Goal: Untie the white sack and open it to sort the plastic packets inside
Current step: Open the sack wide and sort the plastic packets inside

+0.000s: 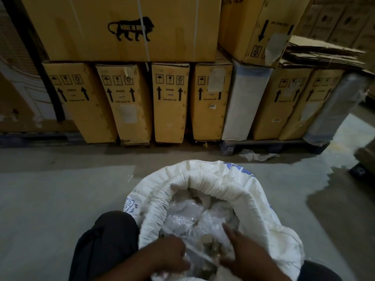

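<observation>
While woven white sack (233, 185) gapes, both hands pinch crinkly plastic packets (188, 218).

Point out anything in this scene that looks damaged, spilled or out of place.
A crumpled scrap of plastic lies loose on the floor by the pallet. One upper box has its arrow pointing down, so it looks inverted.

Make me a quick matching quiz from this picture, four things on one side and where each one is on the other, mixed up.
Things:
1. white sack
2. plastic packets
3. lion-print carton
4. flattened cardboard

Places:
A. on top of the upright boxes
B. inside the rolled-down sack mouth
C. piled at upper right
D. on the floor between the person's knees

Pairs: 1-D, 2-B, 3-A, 4-C
</observation>
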Demonstrator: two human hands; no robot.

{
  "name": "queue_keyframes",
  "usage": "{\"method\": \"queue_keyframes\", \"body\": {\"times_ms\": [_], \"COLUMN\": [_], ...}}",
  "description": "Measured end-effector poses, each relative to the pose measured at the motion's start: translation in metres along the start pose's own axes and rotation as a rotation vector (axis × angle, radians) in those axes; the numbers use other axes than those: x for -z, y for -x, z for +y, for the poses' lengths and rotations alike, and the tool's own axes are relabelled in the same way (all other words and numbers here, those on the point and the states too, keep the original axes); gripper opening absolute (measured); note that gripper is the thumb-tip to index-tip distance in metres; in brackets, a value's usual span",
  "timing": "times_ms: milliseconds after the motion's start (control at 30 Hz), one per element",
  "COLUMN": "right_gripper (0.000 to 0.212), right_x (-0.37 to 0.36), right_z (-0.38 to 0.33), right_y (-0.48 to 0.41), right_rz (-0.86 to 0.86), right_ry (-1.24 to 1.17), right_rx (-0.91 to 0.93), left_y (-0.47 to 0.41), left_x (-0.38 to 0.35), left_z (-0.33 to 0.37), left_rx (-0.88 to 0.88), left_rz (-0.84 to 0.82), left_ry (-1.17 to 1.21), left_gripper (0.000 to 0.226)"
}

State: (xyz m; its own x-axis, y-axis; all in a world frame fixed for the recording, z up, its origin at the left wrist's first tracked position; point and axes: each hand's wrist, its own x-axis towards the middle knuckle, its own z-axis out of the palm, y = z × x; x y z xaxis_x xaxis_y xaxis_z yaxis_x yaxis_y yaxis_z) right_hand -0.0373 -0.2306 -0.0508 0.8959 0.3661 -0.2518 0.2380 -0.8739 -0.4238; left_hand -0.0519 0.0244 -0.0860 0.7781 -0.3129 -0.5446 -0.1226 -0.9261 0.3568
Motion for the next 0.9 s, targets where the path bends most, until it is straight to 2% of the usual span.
{"method": "queue_keyframes", "body": {"times_ms": [67,133,200,300,433,667,900], "right_gripper": [0.098,0.094,0.095,0.097,0.102,0.117,0.116], "right_x": [0.013,0.016,0.019,0.022,0.021,0.036,0.051], "right_z": [0.003,0.016,0.027,0.046,0.059,0.07,0.08], "right_y": [-0.015,-0.028,-0.037,-0.048,-0.056,-0.054,-0.045], "right_rz": [0.087,0.202,0.21,0.251,0.287,0.328,0.39], "right_ry": [-0.077,-0.065,-0.041,-0.002,0.038,0.09,0.025], "right_rx": [-0.064,-0.065,-0.063,-0.032,0.014,-0.086,-0.159], "left_y": [-0.016,-0.027,-0.034,-0.046,-0.043,-0.036,-0.034], "left_x": [0.035,0.054,0.054,0.057,0.053,0.066,0.076], "left_z": [-0.01,-0.02,-0.028,-0.045,-0.051,-0.065,-0.072], "left_rx": [-0.017,-0.008,-0.043,-0.049,-0.071,0.0,0.091], "left_rz": [0.172,0.381,0.506,0.637,0.667,0.749,0.796], "left_ry": [0.216,0.434,0.489,0.506,0.448,0.323,0.283], "left_gripper": [0.058,0.086,0.104,0.111,0.114,0.115,0.109]}}
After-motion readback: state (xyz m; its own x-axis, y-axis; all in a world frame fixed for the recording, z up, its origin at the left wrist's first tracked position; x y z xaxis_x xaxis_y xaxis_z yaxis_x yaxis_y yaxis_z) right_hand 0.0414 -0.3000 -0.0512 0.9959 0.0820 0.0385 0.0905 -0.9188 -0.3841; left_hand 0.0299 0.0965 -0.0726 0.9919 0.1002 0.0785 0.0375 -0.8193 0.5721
